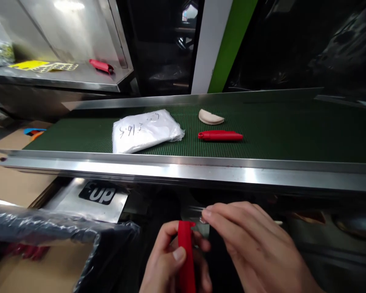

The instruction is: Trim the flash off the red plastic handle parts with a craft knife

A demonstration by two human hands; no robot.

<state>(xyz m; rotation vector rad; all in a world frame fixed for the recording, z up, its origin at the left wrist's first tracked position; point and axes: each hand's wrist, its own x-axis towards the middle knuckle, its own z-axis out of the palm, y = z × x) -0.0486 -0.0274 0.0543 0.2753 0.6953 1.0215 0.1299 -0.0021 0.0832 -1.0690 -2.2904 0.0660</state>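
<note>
My left hand (173, 260) grips a long, narrow red plastic piece (186, 256), its thumb pressed on the near face and its fingers behind. The piece stands nearly upright, with a small notched tip at its top. Just to the right is my right hand (253, 244), fingers closed in a pinch close to that tip. A tiny shiny bit shows at these fingertips, too small to name. On the green belt beyond lies a similar red piece (220, 136), with a hole at its left end. Behind it rests a beige half-round piece (211, 117).
A white plastic-wrapped packet (146, 131) with handwriting lies on the green conveyor belt (293, 134). The belt's metal rail (183, 169) runs across in front. Left stands an open box lined with dark plastic (110, 256). Another red piece (101, 66) sits on the steel shelf (79, 83).
</note>
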